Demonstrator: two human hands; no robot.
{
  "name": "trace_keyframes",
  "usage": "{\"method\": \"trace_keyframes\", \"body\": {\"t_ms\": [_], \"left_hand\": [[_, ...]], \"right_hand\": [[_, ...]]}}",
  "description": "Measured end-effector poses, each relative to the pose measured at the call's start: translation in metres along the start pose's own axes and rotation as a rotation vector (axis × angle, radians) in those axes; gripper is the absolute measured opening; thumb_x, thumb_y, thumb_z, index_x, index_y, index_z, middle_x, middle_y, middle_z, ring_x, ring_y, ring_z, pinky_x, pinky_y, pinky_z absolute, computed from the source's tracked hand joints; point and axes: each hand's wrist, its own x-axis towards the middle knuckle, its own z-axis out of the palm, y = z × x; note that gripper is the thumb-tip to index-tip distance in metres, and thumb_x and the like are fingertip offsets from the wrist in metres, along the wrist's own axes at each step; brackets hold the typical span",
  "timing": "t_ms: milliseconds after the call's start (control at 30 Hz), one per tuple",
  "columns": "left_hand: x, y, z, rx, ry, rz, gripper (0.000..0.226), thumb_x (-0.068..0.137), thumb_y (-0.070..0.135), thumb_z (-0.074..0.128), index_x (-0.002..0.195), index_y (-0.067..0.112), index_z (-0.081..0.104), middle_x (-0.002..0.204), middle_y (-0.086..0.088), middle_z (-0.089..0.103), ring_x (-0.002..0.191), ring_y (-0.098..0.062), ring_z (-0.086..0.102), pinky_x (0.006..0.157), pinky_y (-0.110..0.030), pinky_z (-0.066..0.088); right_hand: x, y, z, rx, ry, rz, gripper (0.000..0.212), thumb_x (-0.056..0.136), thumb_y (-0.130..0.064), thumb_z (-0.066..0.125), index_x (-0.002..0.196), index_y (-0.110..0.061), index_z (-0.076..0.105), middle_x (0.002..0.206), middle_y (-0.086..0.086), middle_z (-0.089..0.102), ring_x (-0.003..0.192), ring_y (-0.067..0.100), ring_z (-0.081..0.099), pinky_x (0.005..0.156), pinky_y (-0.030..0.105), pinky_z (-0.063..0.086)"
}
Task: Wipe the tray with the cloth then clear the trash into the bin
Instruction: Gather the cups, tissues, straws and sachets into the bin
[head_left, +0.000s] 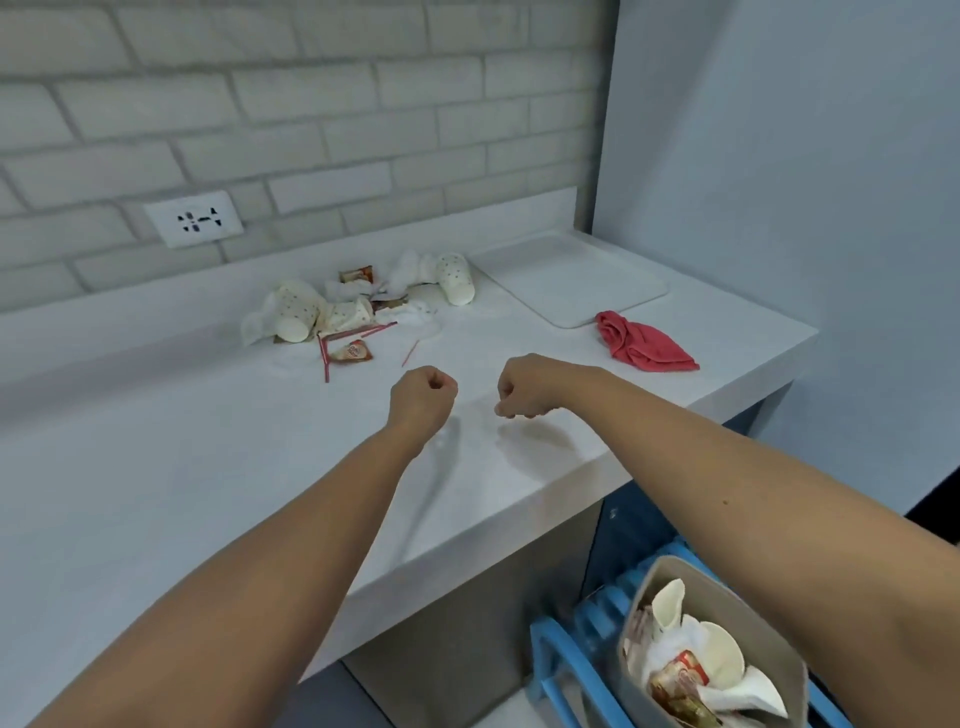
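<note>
A white tray (571, 283) lies flat at the back right of the white counter (208, 467). A crumpled red cloth (641, 345) rests just in front of the tray, near the counter's right edge. A heap of trash (343, 306), made of paper cups, tissues, wrappers and red straws, lies left of the tray. A grey bin (711, 649) with cups and wrappers inside stands on the floor at the lower right. My left hand (423, 397) and my right hand (524, 387) hover over the counter's middle, both fisted and holding nothing.
A white tiled wall with a power socket (195, 223) runs behind the counter. A blue wall closes the right side. A blue slatted rack (587, 639) sits on the floor beside the bin, below the counter's front corner.
</note>
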Motion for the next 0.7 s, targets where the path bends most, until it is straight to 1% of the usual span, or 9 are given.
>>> {"method": "trace_keyframes", "body": {"t_ms": [100, 267, 333, 400, 433, 500, 567, 633, 700], "left_hand": [[0.03, -0.019, -0.026, 0.038, 0.014, -0.026, 0.013, 0.09, 0.012, 0.051, 0.091, 0.006, 0.063, 0.092, -0.004, 0.06, 0.083, -0.019, 0.053, 0.067, -0.025, 0.041], [0.079, -0.046, -0.07, 0.175, 0.038, -0.044, 0.018, 0.092, 0.013, 0.045, 0.077, 0.007, 0.054, 0.08, -0.005, 0.054, 0.067, -0.016, 0.048, 0.051, -0.019, 0.035], [0.096, -0.057, -0.084, 0.217, 0.053, -0.058, 0.019, 0.092, 0.012, 0.045, 0.078, 0.006, 0.056, 0.084, -0.007, 0.056, 0.071, -0.018, 0.05, 0.051, -0.02, 0.036], [0.115, -0.067, -0.099, 0.226, 0.071, -0.073, 0.018, 0.092, 0.011, 0.045, 0.088, 0.004, 0.061, 0.089, -0.007, 0.058, 0.076, -0.02, 0.052, 0.054, -0.021, 0.038], [0.123, -0.072, -0.107, 0.229, 0.083, -0.085, 0.018, 0.092, 0.011, 0.045, 0.089, 0.004, 0.062, 0.087, -0.006, 0.059, 0.076, -0.019, 0.053, 0.055, -0.022, 0.039], [0.14, -0.081, -0.121, 0.226, 0.122, -0.104, 0.019, 0.092, 0.01, 0.044, 0.078, 0.008, 0.057, 0.074, -0.001, 0.056, 0.069, -0.016, 0.051, 0.052, -0.02, 0.036], [0.156, -0.089, -0.133, 0.233, 0.176, -0.11, 0.027, 0.091, 0.007, 0.041, 0.064, 0.01, 0.047, 0.066, 0.001, 0.047, 0.065, -0.016, 0.046, 0.05, -0.019, 0.033], [0.171, -0.094, -0.142, 0.246, 0.216, -0.104, 0.029, 0.091, 0.007, 0.039, 0.063, 0.009, 0.043, 0.065, 0.0, 0.043, 0.063, -0.017, 0.044, 0.049, -0.019, 0.032], [0.184, -0.096, -0.149, 0.241, 0.245, -0.095, 0.021, 0.091, 0.006, 0.039, 0.073, 0.005, 0.049, 0.066, -0.001, 0.046, 0.069, -0.019, 0.046, 0.05, -0.019, 0.032]], "right_hand": [[0.029, -0.024, -0.004, -0.029, 0.009, -0.034, 0.017, 0.091, -0.021, 0.053, 0.083, -0.007, 0.058, 0.068, 0.005, 0.054, 0.053, 0.015, 0.045, 0.051, 0.022, 0.036], [0.077, -0.055, -0.012, -0.061, -0.019, -0.065, 0.021, 0.093, -0.022, 0.051, 0.094, -0.005, 0.063, 0.08, 0.008, 0.056, 0.061, 0.017, 0.048, 0.05, 0.02, 0.034], [0.093, -0.063, -0.015, -0.075, -0.009, -0.076, 0.021, 0.094, -0.022, 0.051, 0.097, -0.006, 0.064, 0.078, 0.004, 0.053, 0.056, 0.01, 0.042, 0.049, 0.018, 0.032], [0.113, -0.073, -0.015, -0.069, 0.013, -0.069, 0.013, 0.094, -0.022, 0.052, 0.091, -0.011, 0.057, 0.073, -0.003, 0.048, 0.056, 0.007, 0.04, 0.049, 0.016, 0.03], [0.122, -0.078, -0.016, -0.052, 0.017, -0.065, 0.012, 0.094, -0.021, 0.053, 0.087, -0.012, 0.055, 0.079, -0.002, 0.052, 0.06, 0.008, 0.044, 0.05, 0.016, 0.031], [0.142, -0.088, -0.015, -0.006, 0.041, -0.072, 0.015, 0.092, -0.02, 0.054, 0.086, -0.01, 0.062, 0.103, 0.005, 0.064, 0.079, 0.017, 0.057, 0.055, 0.018, 0.035], [0.16, -0.099, -0.013, 0.034, 0.081, -0.069, 0.023, 0.093, -0.019, 0.053, 0.101, -0.002, 0.066, 0.114, 0.011, 0.064, 0.092, 0.021, 0.055, 0.063, 0.022, 0.038], [0.179, -0.107, -0.01, 0.09, 0.126, -0.047, 0.02, 0.092, -0.017, 0.052, 0.093, -0.001, 0.064, 0.098, 0.012, 0.065, 0.085, 0.019, 0.052, 0.059, 0.021, 0.036], [0.197, -0.115, -0.005, 0.175, 0.179, 0.008, 0.024, 0.09, -0.014, 0.052, 0.067, -0.008, 0.051, 0.069, 0.005, 0.055, 0.068, 0.018, 0.05, 0.053, 0.02, 0.033]]}}
